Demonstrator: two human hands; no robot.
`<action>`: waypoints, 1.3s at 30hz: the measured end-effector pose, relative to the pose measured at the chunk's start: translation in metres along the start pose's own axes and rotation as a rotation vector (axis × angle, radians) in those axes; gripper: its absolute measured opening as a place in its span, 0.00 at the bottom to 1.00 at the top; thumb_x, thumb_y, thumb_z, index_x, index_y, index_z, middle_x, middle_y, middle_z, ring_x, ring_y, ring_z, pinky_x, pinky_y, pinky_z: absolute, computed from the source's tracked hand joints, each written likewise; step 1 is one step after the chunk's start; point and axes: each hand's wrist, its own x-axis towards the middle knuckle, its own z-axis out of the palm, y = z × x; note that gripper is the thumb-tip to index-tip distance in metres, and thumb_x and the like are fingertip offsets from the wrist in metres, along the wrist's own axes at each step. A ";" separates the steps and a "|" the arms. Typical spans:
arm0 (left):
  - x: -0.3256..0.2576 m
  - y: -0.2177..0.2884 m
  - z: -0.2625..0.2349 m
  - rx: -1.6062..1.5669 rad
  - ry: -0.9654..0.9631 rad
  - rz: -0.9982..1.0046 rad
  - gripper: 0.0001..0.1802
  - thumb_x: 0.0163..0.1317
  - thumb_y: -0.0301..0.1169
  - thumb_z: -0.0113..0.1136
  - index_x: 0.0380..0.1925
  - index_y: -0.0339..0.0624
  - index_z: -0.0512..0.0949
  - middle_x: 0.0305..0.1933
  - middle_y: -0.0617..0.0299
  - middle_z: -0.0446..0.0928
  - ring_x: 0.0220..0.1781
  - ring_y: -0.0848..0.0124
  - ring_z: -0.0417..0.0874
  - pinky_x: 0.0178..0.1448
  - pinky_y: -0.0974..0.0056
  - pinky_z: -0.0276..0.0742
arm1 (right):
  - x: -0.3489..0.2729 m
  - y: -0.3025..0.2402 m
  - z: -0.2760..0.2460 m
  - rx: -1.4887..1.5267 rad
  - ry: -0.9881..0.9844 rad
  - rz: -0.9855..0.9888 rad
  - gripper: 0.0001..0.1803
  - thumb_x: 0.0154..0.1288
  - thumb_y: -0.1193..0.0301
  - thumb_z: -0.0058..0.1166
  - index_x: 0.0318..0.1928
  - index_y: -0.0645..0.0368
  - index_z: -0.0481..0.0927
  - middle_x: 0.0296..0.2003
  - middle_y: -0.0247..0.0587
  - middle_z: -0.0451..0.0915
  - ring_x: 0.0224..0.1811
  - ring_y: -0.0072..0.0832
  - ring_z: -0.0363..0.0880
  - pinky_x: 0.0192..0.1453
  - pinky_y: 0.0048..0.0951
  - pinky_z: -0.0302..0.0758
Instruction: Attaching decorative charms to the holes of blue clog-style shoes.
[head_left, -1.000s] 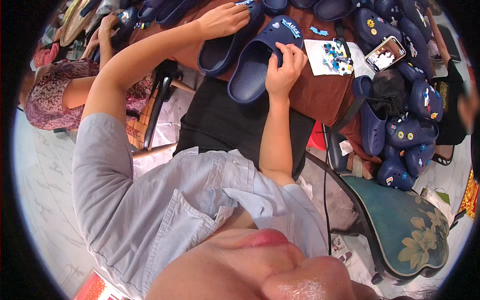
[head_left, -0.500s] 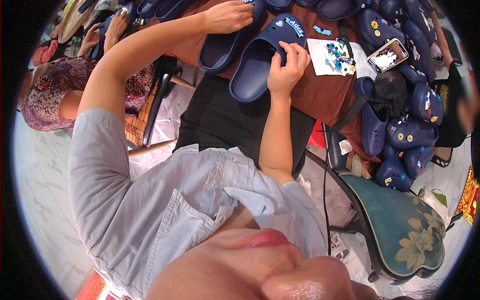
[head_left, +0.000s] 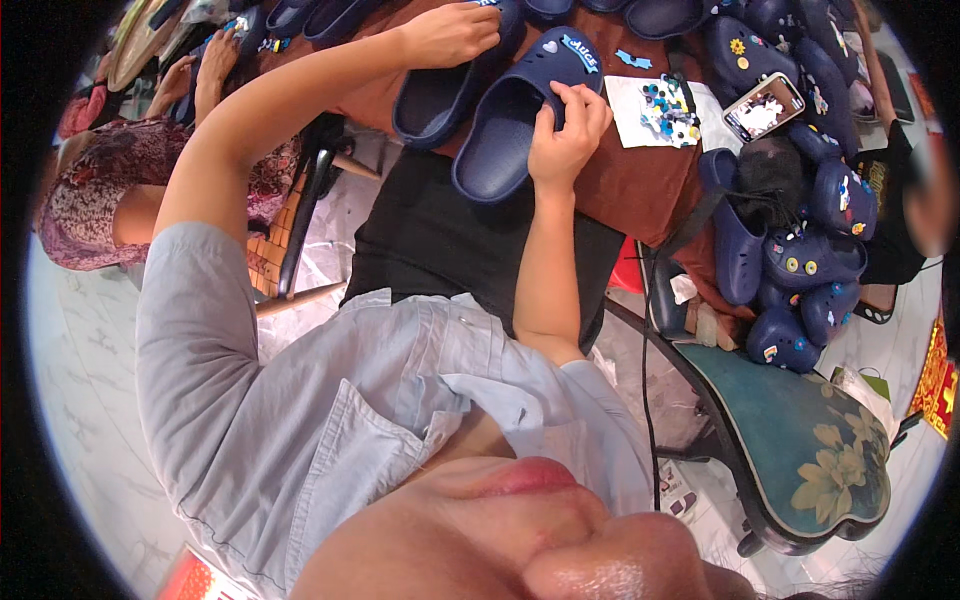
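Two navy blue foam clogs lie side by side at the table's near edge, heels toward me. My left hand has its fingers closed at the upper of the left clog; a light blue charm shows partly at the top edge of the picture. My right hand grips the right clog by the side of its opening, with the thumb near the inner edge. On that clog's toe sit a light blue lettered charm and a small white heart charm.
Right of the clogs, a white sheet carries a pile of small charms, with a loose blue charm beyond it. A lit phone rests against piled decorated clogs. A patterned chair stands at right; another person's hands work at left.
The view has shifted slightly, moving most things a little left. Both hands keep nearly the same places on the clogs.
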 end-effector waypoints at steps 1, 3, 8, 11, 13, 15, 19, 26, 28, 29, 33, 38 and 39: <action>-0.001 0.002 -0.002 0.044 0.070 -0.012 0.15 0.57 0.33 0.57 0.40 0.33 0.77 0.49 0.52 0.77 0.61 0.59 0.77 0.63 0.60 0.76 | 0.000 0.000 0.000 0.004 0.000 -0.003 0.17 0.50 0.81 0.60 0.44 0.60 0.84 0.44 0.46 0.74 0.52 0.47 0.70 0.61 0.46 0.69; 0.001 0.008 -0.008 0.056 0.050 -0.064 0.16 0.57 0.32 0.57 0.43 0.33 0.77 0.52 0.52 0.77 0.63 0.58 0.76 0.64 0.59 0.76 | 0.000 0.001 0.000 0.003 0.001 -0.004 0.17 0.50 0.81 0.60 0.44 0.60 0.84 0.44 0.46 0.74 0.52 0.47 0.70 0.61 0.46 0.69; 0.021 0.012 -0.032 0.136 0.229 -0.015 0.12 0.58 0.34 0.55 0.36 0.35 0.79 0.37 0.55 0.79 0.50 0.57 0.81 0.52 0.53 0.75 | 0.000 0.002 -0.006 -0.012 0.003 -0.004 0.17 0.50 0.81 0.60 0.44 0.60 0.84 0.45 0.46 0.74 0.52 0.47 0.70 0.62 0.47 0.69; -0.002 0.008 -0.009 0.015 0.015 -0.161 0.18 0.58 0.29 0.56 0.48 0.33 0.76 0.56 0.52 0.76 0.64 0.55 0.76 0.66 0.56 0.75 | 0.001 -0.003 -0.002 -0.003 -0.002 -0.018 0.17 0.50 0.82 0.60 0.44 0.60 0.83 0.45 0.46 0.74 0.52 0.47 0.70 0.62 0.47 0.69; -0.006 0.002 -0.001 -0.148 -0.072 -0.214 0.18 0.58 0.27 0.56 0.50 0.34 0.77 0.59 0.50 0.76 0.66 0.54 0.75 0.66 0.56 0.76 | 0.000 -0.004 -0.002 -0.010 -0.017 -0.005 0.17 0.51 0.82 0.60 0.44 0.61 0.83 0.44 0.46 0.74 0.52 0.47 0.70 0.63 0.47 0.69; -0.009 -0.009 0.000 -0.198 -0.129 -0.215 0.20 0.59 0.27 0.56 0.52 0.35 0.76 0.63 0.49 0.74 0.68 0.54 0.74 0.67 0.56 0.76 | 0.001 -0.004 0.000 0.001 -0.018 -0.007 0.17 0.51 0.82 0.59 0.44 0.61 0.83 0.44 0.46 0.74 0.52 0.47 0.70 0.63 0.47 0.70; 0.022 -0.014 -0.037 -0.436 -0.075 -0.138 0.13 0.60 0.30 0.54 0.41 0.32 0.78 0.40 0.49 0.81 0.50 0.52 0.83 0.53 0.50 0.77 | 0.000 0.002 -0.007 -0.031 0.002 -0.002 0.17 0.51 0.81 0.59 0.44 0.61 0.83 0.44 0.46 0.74 0.52 0.47 0.70 0.62 0.47 0.70; 0.016 -0.022 -0.047 -0.435 -0.163 -0.115 0.14 0.60 0.27 0.56 0.44 0.34 0.80 0.41 0.46 0.81 0.46 0.50 0.83 0.52 0.51 0.78 | 0.001 -0.003 -0.002 -0.001 -0.016 -0.007 0.17 0.51 0.81 0.59 0.44 0.61 0.83 0.45 0.46 0.74 0.53 0.47 0.70 0.62 0.48 0.70; 0.017 -0.024 -0.050 -0.444 -0.150 -0.083 0.17 0.58 0.32 0.63 0.44 0.33 0.80 0.41 0.46 0.80 0.46 0.48 0.82 0.52 0.51 0.77 | 0.001 -0.004 -0.002 0.010 -0.016 -0.009 0.17 0.51 0.82 0.59 0.44 0.61 0.83 0.45 0.46 0.74 0.53 0.47 0.70 0.62 0.48 0.69; 0.018 -0.025 -0.051 -0.445 -0.149 -0.080 0.17 0.58 0.32 0.63 0.44 0.33 0.80 0.41 0.46 0.80 0.46 0.48 0.82 0.52 0.51 0.77 | 0.001 -0.003 -0.002 0.007 -0.015 -0.007 0.17 0.51 0.82 0.59 0.44 0.61 0.83 0.45 0.46 0.74 0.53 0.47 0.70 0.62 0.48 0.69; 0.029 -0.031 -0.061 -0.526 -0.252 -0.038 0.27 0.54 0.43 0.70 0.43 0.30 0.80 0.41 0.43 0.80 0.46 0.45 0.81 0.51 0.50 0.77 | 0.000 -0.002 -0.003 0.004 0.000 -0.008 0.16 0.51 0.82 0.59 0.44 0.62 0.83 0.45 0.46 0.74 0.53 0.47 0.70 0.62 0.47 0.69; 0.040 -0.039 -0.058 -0.718 -0.301 -0.002 0.24 0.59 0.44 0.68 0.37 0.29 0.82 0.35 0.42 0.80 0.43 0.44 0.81 0.49 0.50 0.76 | -0.001 0.000 -0.004 0.000 0.004 -0.010 0.16 0.51 0.82 0.59 0.44 0.62 0.83 0.45 0.47 0.74 0.53 0.47 0.70 0.62 0.47 0.69; 0.038 -0.039 -0.052 -0.747 -0.228 -0.026 0.22 0.61 0.43 0.67 0.34 0.29 0.82 0.33 0.43 0.80 0.41 0.45 0.82 0.48 0.50 0.76 | 0.000 -0.001 -0.003 0.011 0.003 -0.011 0.16 0.51 0.81 0.59 0.44 0.62 0.83 0.45 0.47 0.74 0.53 0.47 0.70 0.62 0.47 0.70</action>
